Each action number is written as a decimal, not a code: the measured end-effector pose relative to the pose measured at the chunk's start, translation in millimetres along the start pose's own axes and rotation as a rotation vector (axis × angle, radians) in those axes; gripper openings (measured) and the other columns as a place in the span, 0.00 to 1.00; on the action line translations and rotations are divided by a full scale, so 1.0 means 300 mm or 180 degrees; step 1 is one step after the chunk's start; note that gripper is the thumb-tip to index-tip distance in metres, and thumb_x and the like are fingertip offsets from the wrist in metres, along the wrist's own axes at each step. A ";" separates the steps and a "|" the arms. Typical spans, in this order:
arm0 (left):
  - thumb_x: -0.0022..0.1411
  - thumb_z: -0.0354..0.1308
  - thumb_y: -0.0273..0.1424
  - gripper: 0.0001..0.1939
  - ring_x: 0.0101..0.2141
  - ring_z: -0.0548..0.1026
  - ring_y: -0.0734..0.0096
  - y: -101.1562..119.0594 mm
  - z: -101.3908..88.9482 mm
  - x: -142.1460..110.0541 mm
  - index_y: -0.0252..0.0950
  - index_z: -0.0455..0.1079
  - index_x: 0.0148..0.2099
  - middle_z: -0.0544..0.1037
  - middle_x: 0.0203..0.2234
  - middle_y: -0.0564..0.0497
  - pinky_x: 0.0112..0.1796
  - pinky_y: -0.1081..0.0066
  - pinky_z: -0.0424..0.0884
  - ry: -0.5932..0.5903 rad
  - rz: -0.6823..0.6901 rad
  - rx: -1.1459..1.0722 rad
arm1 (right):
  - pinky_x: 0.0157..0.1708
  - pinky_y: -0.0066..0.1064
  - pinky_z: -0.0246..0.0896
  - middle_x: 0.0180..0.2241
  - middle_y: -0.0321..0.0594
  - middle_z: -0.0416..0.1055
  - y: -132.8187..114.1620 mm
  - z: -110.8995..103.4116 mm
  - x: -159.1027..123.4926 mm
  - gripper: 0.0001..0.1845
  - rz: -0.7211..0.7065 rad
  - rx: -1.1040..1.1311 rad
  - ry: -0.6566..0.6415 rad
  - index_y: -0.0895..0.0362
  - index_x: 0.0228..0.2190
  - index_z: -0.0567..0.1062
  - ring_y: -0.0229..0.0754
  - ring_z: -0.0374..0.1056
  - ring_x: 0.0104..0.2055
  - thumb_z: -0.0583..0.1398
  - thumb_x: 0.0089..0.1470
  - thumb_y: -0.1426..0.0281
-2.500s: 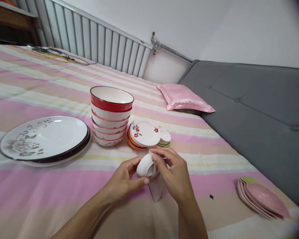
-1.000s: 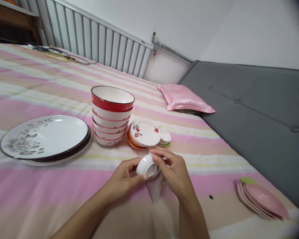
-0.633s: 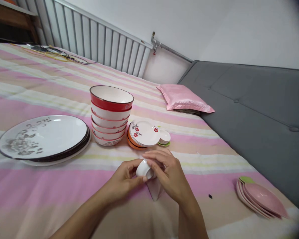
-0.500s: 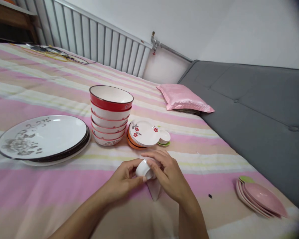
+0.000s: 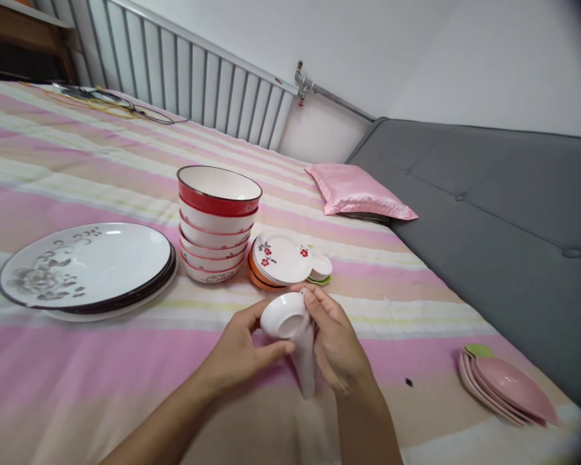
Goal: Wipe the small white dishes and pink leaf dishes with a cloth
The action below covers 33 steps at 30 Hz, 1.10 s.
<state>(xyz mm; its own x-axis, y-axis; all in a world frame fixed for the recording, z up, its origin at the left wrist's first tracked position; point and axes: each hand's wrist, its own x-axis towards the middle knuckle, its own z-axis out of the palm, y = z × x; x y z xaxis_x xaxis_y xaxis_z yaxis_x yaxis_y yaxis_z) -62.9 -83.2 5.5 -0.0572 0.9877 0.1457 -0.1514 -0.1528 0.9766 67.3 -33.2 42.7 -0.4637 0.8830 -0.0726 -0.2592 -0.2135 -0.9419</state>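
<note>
Between my hands is a small white dish (image 5: 281,316), tilted with its underside and foot ring towards me. My left hand (image 5: 244,349) grips its left side, fingers behind and thumb below. A pale cloth (image 5: 304,361) hangs down from my right hand (image 5: 336,339), whose thumb and fingers pinch it at the dish's right edge. Just beyond are a stack of small plates with red flowers (image 5: 285,258) on orange-rimmed ones, and a little pile of small white dishes (image 5: 321,265) over something green.
A stack of bowls (image 5: 217,223), red one on top, stands behind to the left, beside large oval plates (image 5: 101,261). Pink leaf-shaped dishes (image 5: 513,387) lie at right near the grey headboard (image 5: 489,187). A pink pillow (image 5: 361,190) and cables (image 5: 111,103) lie farther back on the striped sheet.
The dish has turned so that more of its underside shows. My right hand has shifted up to the dish's right edge with the cloth, uncovering more of the dish.
</note>
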 end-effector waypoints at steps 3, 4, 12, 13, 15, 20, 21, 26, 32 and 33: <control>0.51 0.63 0.33 0.21 0.40 0.71 0.66 -0.001 0.008 -0.002 0.32 0.68 0.47 0.76 0.39 0.48 0.43 0.70 0.66 0.0051 -0.0043 0.0276 | 0.28 0.21 0.57 0.26 0.33 0.67 0.005 0.007 0.004 0.10 -0.0066 0.0040 0.0079 0.56 0.35 0.71 0.32 0.62 0.28 0.58 0.54 0.63; 0.52 0.62 0.34 0.20 0.39 0.71 0.65 -0.002 0.010 -0.002 0.31 0.69 0.47 0.76 0.39 0.48 0.42 0.70 0.66 0.0083 -0.0053 0.0289 | 0.28 0.21 0.58 0.27 0.33 0.68 0.006 0.007 0.006 0.11 -0.0100 -0.0052 0.0092 0.55 0.36 0.71 0.33 0.63 0.29 0.58 0.54 0.62; 0.54 0.60 0.36 0.20 0.37 0.71 0.66 -0.003 0.009 -0.002 0.31 0.68 0.47 0.76 0.38 0.48 0.38 0.71 0.68 0.0170 0.0024 0.0339 | 0.43 0.32 0.60 0.46 0.42 0.71 0.017 -0.008 0.017 0.18 -0.0660 -0.1375 0.0315 0.53 0.48 0.68 0.44 0.66 0.49 0.54 0.57 0.61; 0.54 0.60 0.36 0.19 0.37 0.71 0.66 -0.003 0.008 -0.002 0.31 0.68 0.46 0.76 0.37 0.48 0.38 0.71 0.68 0.0167 0.0034 0.0400 | 0.44 0.33 0.60 0.47 0.43 0.71 0.019 -0.008 0.016 0.18 -0.0707 -0.1443 0.0336 0.53 0.48 0.66 0.44 0.66 0.50 0.53 0.57 0.61; 0.54 0.60 0.36 0.18 0.36 0.71 0.66 -0.007 0.006 -0.002 0.31 0.69 0.44 0.76 0.35 0.49 0.37 0.71 0.67 0.0168 0.0055 0.0550 | 0.46 0.35 0.59 0.48 0.44 0.71 0.022 -0.008 0.012 0.16 -0.0786 -0.1574 0.0374 0.53 0.46 0.64 0.44 0.65 0.51 0.53 0.58 0.61; 0.55 0.59 0.36 0.16 0.36 0.71 0.65 -0.019 0.003 0.001 0.31 0.69 0.43 0.75 0.34 0.49 0.37 0.70 0.68 0.0211 0.0111 0.0733 | 0.49 0.38 0.58 0.52 0.45 0.68 0.025 -0.004 0.005 0.09 -0.0855 -0.1904 0.0338 0.53 0.38 0.63 0.45 0.63 0.54 0.51 0.59 0.62; 0.55 0.59 0.36 0.17 0.36 0.71 0.65 -0.019 0.003 0.001 0.31 0.69 0.44 0.75 0.35 0.49 0.37 0.70 0.68 0.0237 0.0114 0.0728 | 0.50 0.38 0.57 0.53 0.46 0.67 0.024 -0.003 0.004 0.08 -0.0887 -0.1953 0.0331 0.54 0.37 0.64 0.45 0.63 0.54 0.51 0.59 0.63; 0.55 0.58 0.35 0.21 0.37 0.71 0.64 -0.011 0.001 0.004 0.31 0.67 0.50 0.75 0.38 0.47 0.38 0.70 0.68 0.0313 0.0141 0.0685 | 0.47 0.36 0.60 0.48 0.46 0.70 0.015 -0.005 0.010 0.08 -0.1078 -0.2006 0.0434 0.56 0.34 0.72 0.45 0.66 0.51 0.56 0.54 0.66; 0.56 0.56 0.37 0.14 0.32 0.69 0.68 -0.010 -0.005 -0.002 0.32 0.69 0.40 0.74 0.31 0.50 0.33 0.73 0.66 0.0293 0.0273 0.1167 | 0.38 0.31 0.63 0.35 0.40 0.74 0.005 -0.009 0.018 0.08 -0.1199 -0.2074 0.0531 0.56 0.33 0.75 0.41 0.69 0.38 0.58 0.53 0.67; 0.56 0.56 0.37 0.13 0.30 0.69 0.69 -0.012 -0.006 -0.003 0.32 0.69 0.38 0.74 0.29 0.51 0.32 0.74 0.66 0.0294 0.0299 0.1249 | 0.38 0.31 0.63 0.35 0.40 0.74 0.004 -0.008 0.017 0.08 -0.1222 -0.2118 0.0529 0.56 0.33 0.75 0.41 0.69 0.38 0.58 0.53 0.68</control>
<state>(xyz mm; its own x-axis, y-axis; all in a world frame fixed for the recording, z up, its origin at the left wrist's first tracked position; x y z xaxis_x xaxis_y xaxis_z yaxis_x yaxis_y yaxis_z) -64.0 -83.7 1.7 -0.1439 0.9601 0.2398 0.2455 -0.2001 0.9485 66.7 -27.9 40.4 -0.2979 0.9065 0.2992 0.2106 0.3681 -0.9056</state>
